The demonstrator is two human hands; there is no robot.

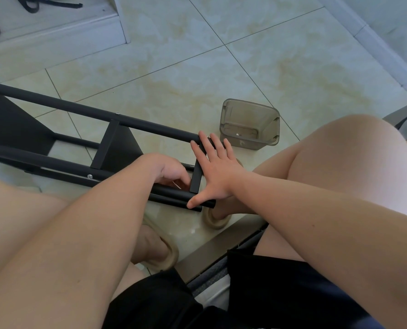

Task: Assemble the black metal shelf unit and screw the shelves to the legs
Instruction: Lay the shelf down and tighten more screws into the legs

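Fingers splayed, the right hand [218,172] braces the sideways shelf unit [55,108]'s end shelf [196,178], apparently steadying it for the left hand [169,170], whose curled fingers' hold is unclear.

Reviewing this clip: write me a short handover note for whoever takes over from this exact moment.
Right hand: open, flat against the end shelf, thumb on the near leg.
Left hand: fingers curled beside that shelf; any hold is hidden.
Shelf unit lies sideways on the floor; plastic box beside it.
Done: middle shelf shows screw heads at near and far leg.
Left: end shelf joints, covered by the hands; probably not yet screwed.
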